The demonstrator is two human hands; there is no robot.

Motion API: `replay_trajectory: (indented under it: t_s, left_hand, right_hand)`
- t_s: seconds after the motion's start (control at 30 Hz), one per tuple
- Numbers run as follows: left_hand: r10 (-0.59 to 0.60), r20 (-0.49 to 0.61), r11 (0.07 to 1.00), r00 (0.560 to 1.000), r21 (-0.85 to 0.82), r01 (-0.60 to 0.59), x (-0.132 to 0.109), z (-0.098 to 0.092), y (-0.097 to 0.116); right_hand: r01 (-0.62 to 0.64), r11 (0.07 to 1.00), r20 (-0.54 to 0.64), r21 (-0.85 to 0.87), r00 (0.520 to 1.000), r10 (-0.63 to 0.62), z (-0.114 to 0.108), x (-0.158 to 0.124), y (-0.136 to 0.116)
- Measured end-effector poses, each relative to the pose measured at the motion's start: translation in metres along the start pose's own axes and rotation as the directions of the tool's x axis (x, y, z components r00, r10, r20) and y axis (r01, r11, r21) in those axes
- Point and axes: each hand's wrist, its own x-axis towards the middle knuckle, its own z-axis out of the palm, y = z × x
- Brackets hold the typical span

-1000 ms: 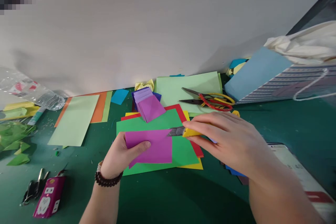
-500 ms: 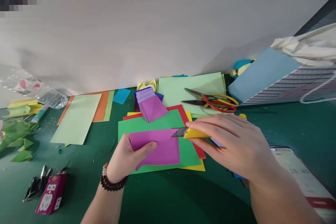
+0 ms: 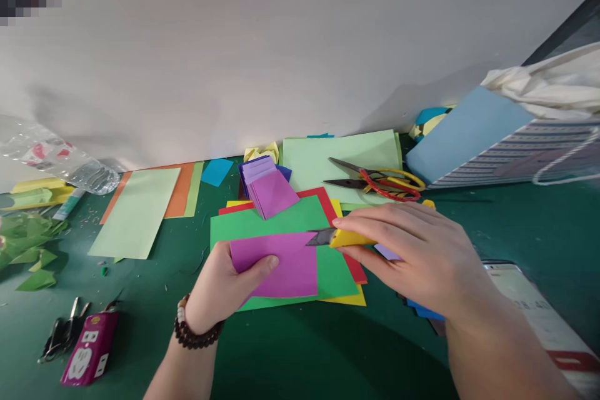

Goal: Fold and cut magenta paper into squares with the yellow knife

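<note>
Between the thumb and fingers of my left hand [image 3: 237, 287] is a folded sheet of purple paper [image 3: 293, 269], held above a green sheet [image 3: 337, 275]. My right hand [image 3: 417, 256] is closed around a yellow utility knife [image 3: 349, 237]. The knife's blade points left and its tip lies at the upper right edge of the purple paper, along the fold. Red paper [image 3: 356, 265] and yellow paper [image 3: 347, 300] stick out from under the green sheet. Just behind rests a stack of small purple paper pieces [image 3: 276, 194].
Scissors [image 3: 375, 181] with red and yellow handles lie on pale green sheets [image 3: 304, 156]. A gift bag [image 3: 473, 131] stands at the right, above a phone [image 3: 525, 306]. On the left are a plastic bottle [image 3: 70, 159], a pale green sheet [image 3: 140, 212], keys [image 3: 65, 331] and a magenta box [image 3: 91, 350].
The purple paper and my left hand have shifted slightly left, and the knife tip sits marginally further along the paper's edge. Both hands keep their hold.
</note>
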Motion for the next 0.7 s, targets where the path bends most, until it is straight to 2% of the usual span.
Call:
replay_trajectory:
  t_s: [0.37, 0.6, 0.7]
  left_hand:
    - [-0.007, 0.041, 1.000, 0.999, -0.001, 0.007, -0.0017, -0.0007, -0.0038]
    - [0.016, 0.049, 0.987, 0.999, -0.162, -0.007, 0.0025, 0.0027, -0.0043]
    - [-0.003, 0.043, 0.984, 0.999, -0.177, 0.011, 0.0046, 0.0042, -0.0033]
  right_hand:
    - [0.014, 0.999, 0.017, 0.033, 1.000, -0.015, -0.0035, -0.0023, 0.0042]
    - [-0.033, 0.999, -0.004, 0.018, 0.999, 0.033, -0.0040, -0.0010, -0.0008]
    - [-0.022, 1.000, -0.001, -0.003, 1.000, 0.022, -0.0056, -0.0011, -0.0007]
